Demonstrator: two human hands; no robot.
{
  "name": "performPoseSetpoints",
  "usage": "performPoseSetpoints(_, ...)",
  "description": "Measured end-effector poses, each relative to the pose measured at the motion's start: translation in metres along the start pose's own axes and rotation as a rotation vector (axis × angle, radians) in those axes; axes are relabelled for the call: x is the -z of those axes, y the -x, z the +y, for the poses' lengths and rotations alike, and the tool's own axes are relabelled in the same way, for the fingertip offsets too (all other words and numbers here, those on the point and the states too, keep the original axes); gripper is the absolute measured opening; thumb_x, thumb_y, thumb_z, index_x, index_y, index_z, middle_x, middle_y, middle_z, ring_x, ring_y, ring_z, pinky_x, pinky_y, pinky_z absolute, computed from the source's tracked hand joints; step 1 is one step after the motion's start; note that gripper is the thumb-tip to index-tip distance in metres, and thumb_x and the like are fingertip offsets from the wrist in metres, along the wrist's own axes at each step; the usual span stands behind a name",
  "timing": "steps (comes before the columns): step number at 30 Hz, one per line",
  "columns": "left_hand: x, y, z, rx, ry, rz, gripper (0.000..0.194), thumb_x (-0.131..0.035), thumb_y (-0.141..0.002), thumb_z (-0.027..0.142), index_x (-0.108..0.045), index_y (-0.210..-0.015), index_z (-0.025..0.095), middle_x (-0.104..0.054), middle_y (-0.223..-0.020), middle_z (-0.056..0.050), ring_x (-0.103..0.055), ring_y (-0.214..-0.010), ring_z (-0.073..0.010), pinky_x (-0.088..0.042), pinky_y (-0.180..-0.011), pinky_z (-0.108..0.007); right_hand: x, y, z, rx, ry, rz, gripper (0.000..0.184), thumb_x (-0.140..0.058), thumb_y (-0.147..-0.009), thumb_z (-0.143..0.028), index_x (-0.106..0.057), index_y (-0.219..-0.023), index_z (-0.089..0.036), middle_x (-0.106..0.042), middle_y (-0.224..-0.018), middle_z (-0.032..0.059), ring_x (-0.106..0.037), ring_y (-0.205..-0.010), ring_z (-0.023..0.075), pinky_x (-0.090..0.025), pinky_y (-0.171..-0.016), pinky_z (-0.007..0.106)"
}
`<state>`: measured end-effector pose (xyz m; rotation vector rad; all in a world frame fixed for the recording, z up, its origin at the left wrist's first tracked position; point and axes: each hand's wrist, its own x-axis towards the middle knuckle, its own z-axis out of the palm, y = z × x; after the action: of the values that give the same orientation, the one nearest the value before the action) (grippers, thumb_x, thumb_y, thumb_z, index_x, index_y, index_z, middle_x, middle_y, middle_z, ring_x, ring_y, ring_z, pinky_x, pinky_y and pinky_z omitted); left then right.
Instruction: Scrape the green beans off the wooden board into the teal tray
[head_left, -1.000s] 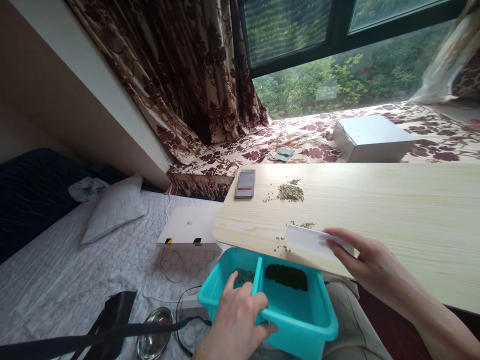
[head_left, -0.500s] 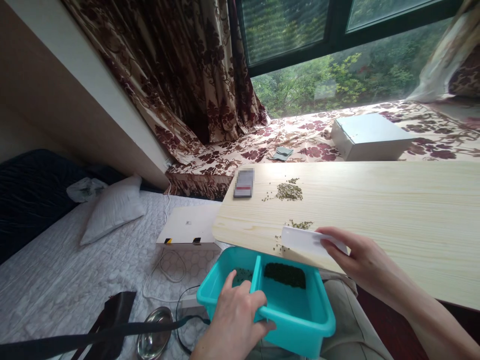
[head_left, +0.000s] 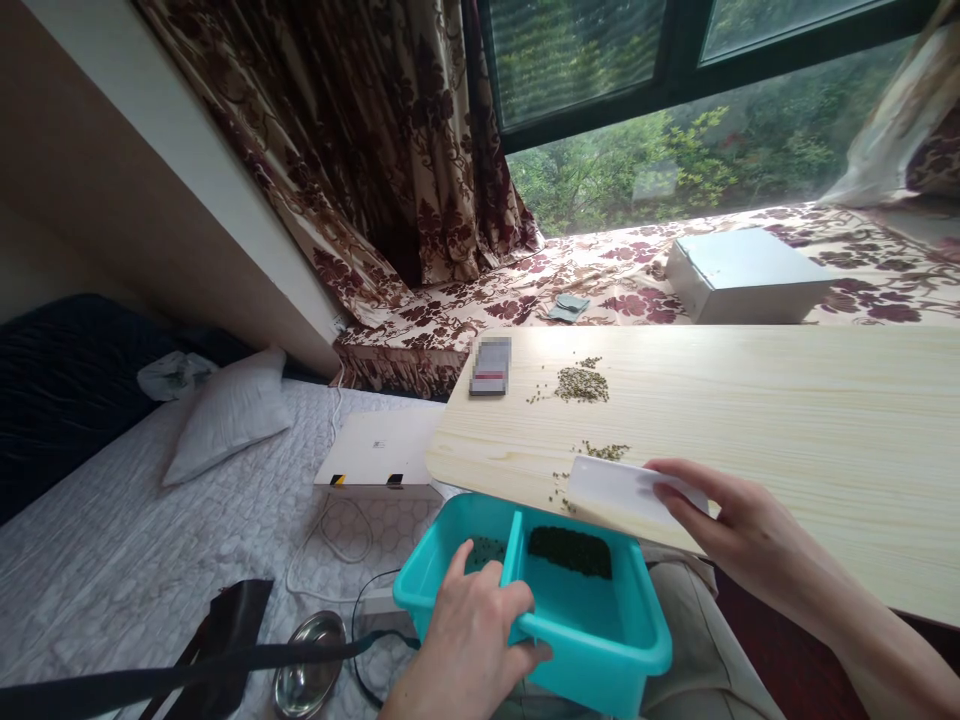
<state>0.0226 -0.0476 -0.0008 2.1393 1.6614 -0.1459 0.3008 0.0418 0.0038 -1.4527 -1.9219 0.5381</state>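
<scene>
My left hand point(head_left: 480, 620) grips the near rim of a turquoise two-compartment bin point(head_left: 592, 640) at its divider, the index finger reaching over the left compartment. Dark green beans point(head_left: 570, 552) lie heaped in the right compartment; a few are scattered in the left one. The bin sits just below the table's near edge. With my right hand point(head_left: 712, 510) I hold a flat white plastic scraper point(head_left: 611, 484) on the tabletop near that edge. Beyond the scraper lies a small group of beans point(head_left: 602, 450), with loose ones at its left end. A bigger bean pile point(head_left: 583, 384) is farther back.
A phone-like slab point(head_left: 490, 366), its face pixelated, rests at the left end of the wooden table point(head_left: 787, 400). On the window ledge are a white box point(head_left: 750, 275) and a folded cloth point(head_left: 568, 307). A metal bowl point(head_left: 309, 665) and white carton point(head_left: 382, 450) are on the bed.
My right hand and the scraper have shifted slightly to the right along the table. My left hand stays on the bin, and the bean piles look the same.
</scene>
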Motion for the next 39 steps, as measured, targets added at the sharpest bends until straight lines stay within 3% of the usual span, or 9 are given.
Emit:
performPoseSetpoints(10,-0.005,-0.002,-0.002,0.004,-0.002,0.012,0.023,-0.090,-0.078,0.040,-0.076,-0.089,0.026,-0.067,-0.086,0.000,-0.069,-0.093,-0.0233,-0.030,-0.119,-0.055,-0.007,-0.003,-0.002,0.028,-0.045,-0.042,0.029,-0.054,-0.087,-0.037,-0.078,-0.095,-0.024,-0.082,-0.087,0.0075,-0.075,-0.070,0.0234,-0.057,-0.058,0.029)
performPoseSetpoints(20,0.003,-0.002,0.003,0.012,0.010,-0.024,0.024,-0.092,-0.078,0.040,-0.077,-0.090,0.026,-0.069,-0.089,-0.001,-0.070,-0.096,-0.0236,-0.030,-0.120,-0.055,-0.003,0.006,0.000,-0.010,-0.077,-0.050,0.027,-0.056,-0.086,-0.039,-0.078,-0.092,-0.024,-0.082,-0.084,0.0065,-0.075,-0.069,0.0235,-0.058,-0.059,0.029)
performPoseSetpoints(26,0.002,-0.002,-0.001,0.009,0.013,0.002,0.025,-0.092,-0.077,0.041,-0.077,-0.090,0.025,-0.070,-0.089,-0.001,-0.070,-0.096,-0.0239,-0.030,-0.120,-0.056,-0.008,-0.002,-0.005,-0.001,-0.025,0.020,0.026,-0.054,-0.086,-0.036,-0.077,-0.093,-0.026,-0.081,-0.080,0.0040,-0.073,-0.063,0.0220,-0.056,-0.056,0.029)
performPoseSetpoints(39,0.003,0.000,-0.003,0.046,0.025,-0.028,0.027,-0.091,-0.078,0.042,-0.078,-0.095,0.025,-0.072,-0.093,-0.003,-0.070,-0.099,-0.0236,-0.026,-0.122,-0.052,-0.020,-0.007,-0.009,0.024,-0.013,0.007,0.028,-0.053,-0.085,-0.036,-0.078,-0.092,-0.024,-0.081,-0.081,0.0055,-0.070,-0.059,0.0203,-0.054,-0.054,0.028)
